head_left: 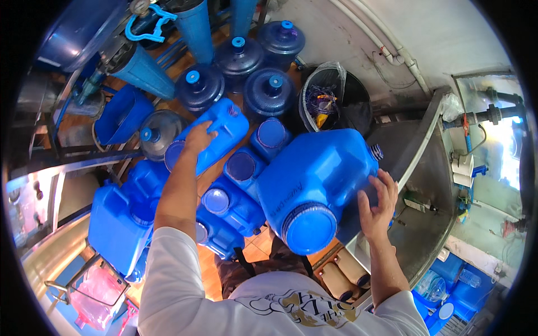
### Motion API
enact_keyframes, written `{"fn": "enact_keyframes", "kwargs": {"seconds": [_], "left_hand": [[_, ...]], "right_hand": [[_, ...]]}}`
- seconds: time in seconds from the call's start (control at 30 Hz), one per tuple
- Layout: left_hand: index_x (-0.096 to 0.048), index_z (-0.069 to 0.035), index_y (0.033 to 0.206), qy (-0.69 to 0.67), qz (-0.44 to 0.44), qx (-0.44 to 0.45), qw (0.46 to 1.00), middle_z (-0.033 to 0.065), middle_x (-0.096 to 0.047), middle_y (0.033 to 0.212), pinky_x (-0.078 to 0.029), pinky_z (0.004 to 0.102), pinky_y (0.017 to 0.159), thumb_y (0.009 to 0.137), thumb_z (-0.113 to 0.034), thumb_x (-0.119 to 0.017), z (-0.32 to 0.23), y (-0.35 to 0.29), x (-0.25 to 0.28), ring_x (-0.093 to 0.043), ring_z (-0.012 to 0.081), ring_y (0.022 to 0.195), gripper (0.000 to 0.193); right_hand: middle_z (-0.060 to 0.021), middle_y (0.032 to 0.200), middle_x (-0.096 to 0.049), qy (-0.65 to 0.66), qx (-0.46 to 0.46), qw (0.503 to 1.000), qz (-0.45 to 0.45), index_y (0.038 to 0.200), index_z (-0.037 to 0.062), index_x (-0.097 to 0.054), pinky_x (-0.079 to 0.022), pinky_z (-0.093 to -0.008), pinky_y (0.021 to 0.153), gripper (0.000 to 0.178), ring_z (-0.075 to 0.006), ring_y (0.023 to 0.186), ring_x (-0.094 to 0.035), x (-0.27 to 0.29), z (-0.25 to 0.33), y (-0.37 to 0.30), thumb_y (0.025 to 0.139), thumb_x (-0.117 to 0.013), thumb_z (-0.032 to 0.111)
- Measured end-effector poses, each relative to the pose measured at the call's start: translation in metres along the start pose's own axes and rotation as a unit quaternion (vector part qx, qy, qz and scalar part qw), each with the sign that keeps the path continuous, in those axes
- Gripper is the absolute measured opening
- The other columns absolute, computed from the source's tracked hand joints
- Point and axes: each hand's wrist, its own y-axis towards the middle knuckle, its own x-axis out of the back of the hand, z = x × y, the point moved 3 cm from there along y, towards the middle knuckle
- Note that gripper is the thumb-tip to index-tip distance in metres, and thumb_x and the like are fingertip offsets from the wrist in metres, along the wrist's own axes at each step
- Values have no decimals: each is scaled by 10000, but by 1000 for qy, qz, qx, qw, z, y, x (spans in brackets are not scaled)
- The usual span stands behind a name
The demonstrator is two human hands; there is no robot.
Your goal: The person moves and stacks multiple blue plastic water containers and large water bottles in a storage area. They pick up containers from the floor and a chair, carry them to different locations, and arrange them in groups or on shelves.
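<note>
Nearest the person, the right hand [376, 203] is lying spread, fingers open, flat against the side of a large blue jerrycan [316, 182], steadying rather than clenching it; the can is resting tilted on its side at the edge of a steel counter [417, 235], its wide blue cap [310, 228] facing the camera. Just beyond it, smaller blue jerrycans [241, 196] are standing packed together on the floor. Farther out, the left hand [198, 138] is curling over the upper end of another blue jerrycan [216, 136], seemingly gripping it, though the fingertips are hidden. Behind that, round dark-blue water bottles [269, 89] are clustering beside a black bin [336, 101].
</note>
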Motion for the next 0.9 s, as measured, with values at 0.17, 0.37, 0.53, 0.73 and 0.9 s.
{"fn": "enact_keyframes", "kwargs": {"seconds": [0.17, 0.37, 0.53, 0.73, 0.9], "left_hand": [[-559, -169, 1391, 47, 26, 41, 998, 136, -578, 1383, -437, 437, 1061, 891, -386, -680, 14, 28, -75, -550, 340, 1266, 558], [-573, -172, 1352, 67, -121, 110, 984, 194, -575, 1355, -408, 465, 1076, 850, -424, -695, 64, 47, -37, -523, 344, 1284, 575], [-347, -117, 1503, 254, -285, 233, 894, 276, -410, 1469, -342, 484, 1133, 797, -404, -740, 215, 33, 58, -394, 398, 1377, 858], [-441, -178, 1378, 113, -167, 245, 948, 244, -513, 1346, -496, 471, 979, 784, -303, -763, 274, 27, 49, -569, 404, 1191, 688], [-493, -168, 1289, 147, -239, 181, 943, 197, -615, 1192, -509, 486, 912, 760, -267, -771, 228, -38, 72, -620, 406, 1090, 606]], "right_hand": [[-171, 1351, -553, 3, -5, 1000, 19, 1141, 65, -647, -277, -548, 1138, 380, -384, 1310, -478, -5, -4, 3, 796, -740, 194], [-198, 1377, -536, 3, -25, 999, 43, 1154, 33, -631, -234, -553, 1159, 416, -390, 1346, -440, -12, -8, 1, 836, -705, 291], [-217, 1389, -518, 22, -37, 997, 56, 1182, 33, -617, -197, -566, 1164, 495, -384, 1356, -426, -15, -8, 2, 883, -666, 425], [-202, 1382, -526, 10, -39, 997, 62, 1176, 40, -623, -200, -567, 1164, 518, -388, 1351, -434, -17, -7, 2, 877, -670, 460], [-200, 1374, -533, 25, -30, 998, 51, 1180, 44, -623, -246, -546, 1155, 472, -385, 1348, -443, -13, -7, 2, 881, -685, 404]]}}
